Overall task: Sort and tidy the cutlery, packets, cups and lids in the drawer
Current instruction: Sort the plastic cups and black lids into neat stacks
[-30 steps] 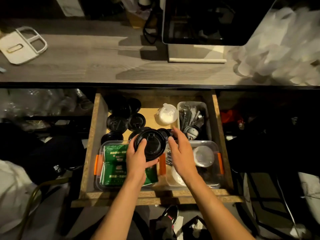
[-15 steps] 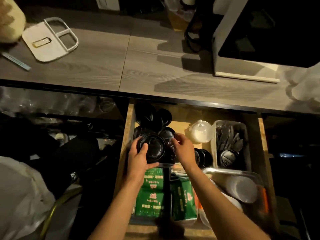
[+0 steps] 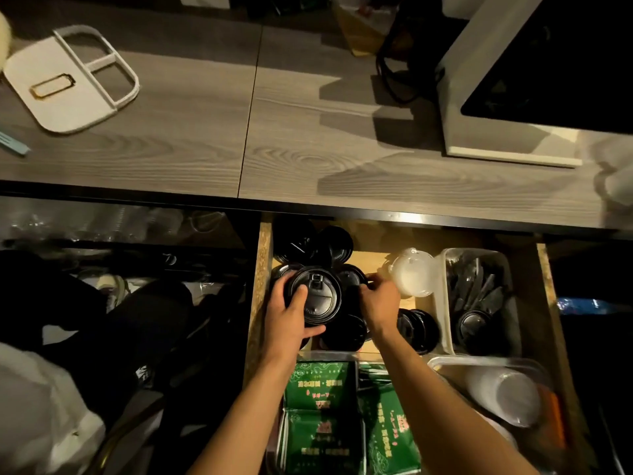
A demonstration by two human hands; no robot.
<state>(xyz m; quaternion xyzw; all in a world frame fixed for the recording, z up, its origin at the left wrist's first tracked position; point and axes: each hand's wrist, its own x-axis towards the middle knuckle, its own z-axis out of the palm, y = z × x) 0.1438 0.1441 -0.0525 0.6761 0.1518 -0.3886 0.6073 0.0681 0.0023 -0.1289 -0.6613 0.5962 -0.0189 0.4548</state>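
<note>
A stack of black lids [image 3: 317, 296] is gripped by the left hand [image 3: 287, 311] over the drawer's [image 3: 257, 303] back left part. Another black lid's rim [image 3: 352, 277] is pinched by the right hand [image 3: 378, 303] just beside it.

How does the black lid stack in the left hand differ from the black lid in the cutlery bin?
The round black plastic lid stack is gripped by the left hand over the drawer's left side; the single black plastic lid lies unheld in the clear plastic cutlery bin. The held one is several lids deep and looks larger; the bin one sits beside dark cutlery. Both are round and black.
</note>
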